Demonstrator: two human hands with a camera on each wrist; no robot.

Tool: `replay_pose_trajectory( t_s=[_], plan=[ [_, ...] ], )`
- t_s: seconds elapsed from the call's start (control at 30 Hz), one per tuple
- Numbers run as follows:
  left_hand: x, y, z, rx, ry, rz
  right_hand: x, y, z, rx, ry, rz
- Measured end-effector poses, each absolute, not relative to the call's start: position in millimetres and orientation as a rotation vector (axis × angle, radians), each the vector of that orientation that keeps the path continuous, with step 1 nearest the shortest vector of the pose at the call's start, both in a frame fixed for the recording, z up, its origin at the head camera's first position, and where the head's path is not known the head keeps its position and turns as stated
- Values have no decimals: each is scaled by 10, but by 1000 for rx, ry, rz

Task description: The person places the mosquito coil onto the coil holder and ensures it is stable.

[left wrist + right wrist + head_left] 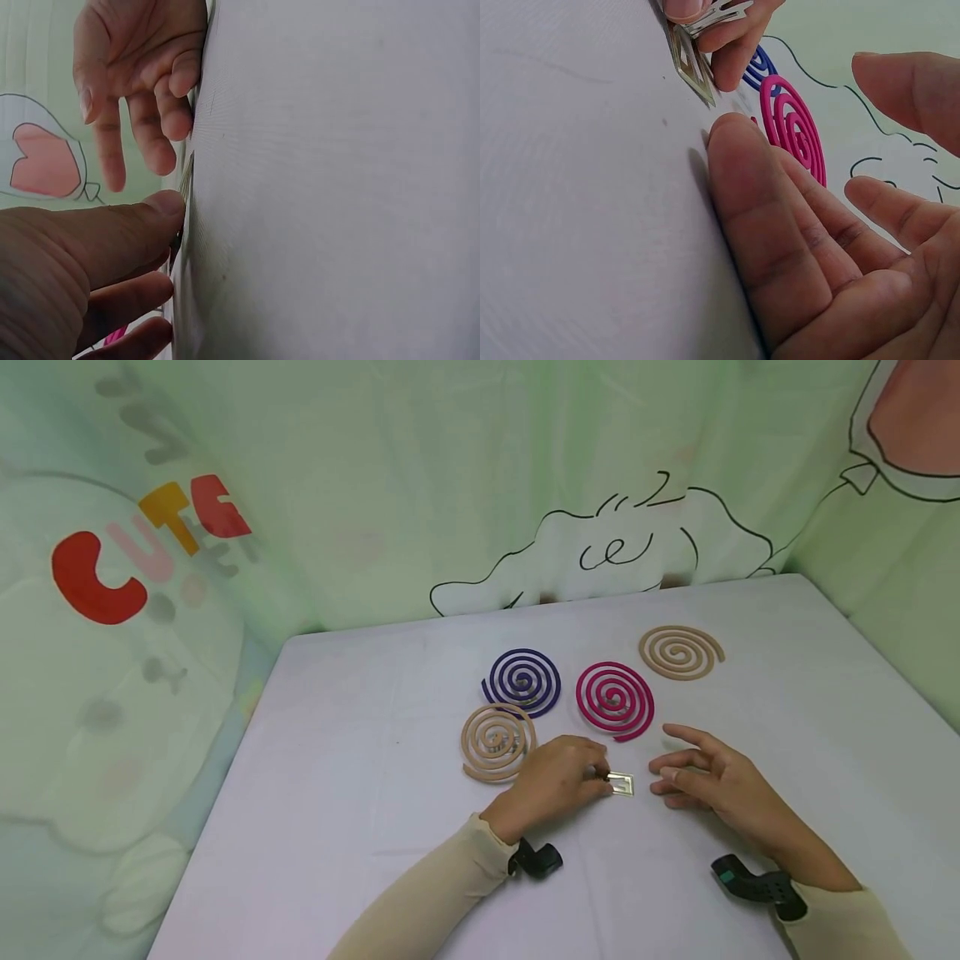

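My left hand (557,778) pinches a small, flat metal mosquito coil stand (622,784) between thumb and fingers, low over the white table. In the right wrist view the stand (686,64) shows a bent outer frame and a slotted prong raised from it. To its right, my right hand (716,781) holds nothing, its fingers spread and slightly bent, palm toward the stand. Close beyond the hands lies a pink mosquito coil (615,700). A tan coil (491,752) is partly behind my left hand, overlapping a blue coil (522,681).
A second tan coil (678,652) lies at the back right of the white table (345,760). Bits of metal show beneath the blue, pink and nearer tan coils. A printed green curtain (390,477) hangs along the table's back and sides.
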State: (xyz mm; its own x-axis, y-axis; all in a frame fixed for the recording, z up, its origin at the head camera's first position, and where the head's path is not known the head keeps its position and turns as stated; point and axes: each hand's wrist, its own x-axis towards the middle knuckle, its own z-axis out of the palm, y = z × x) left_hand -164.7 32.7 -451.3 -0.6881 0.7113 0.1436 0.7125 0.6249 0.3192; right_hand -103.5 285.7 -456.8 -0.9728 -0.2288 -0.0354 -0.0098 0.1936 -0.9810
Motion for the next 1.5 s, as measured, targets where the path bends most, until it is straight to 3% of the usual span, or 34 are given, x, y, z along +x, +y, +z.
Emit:
replay_pose_trajectory(
  t_s=[1.5],
  plan=[
    [-1713, 441, -4447, -1147, -3002, -582, -1016, 2914, -4556, -232, 2364, -1889]
  ],
)
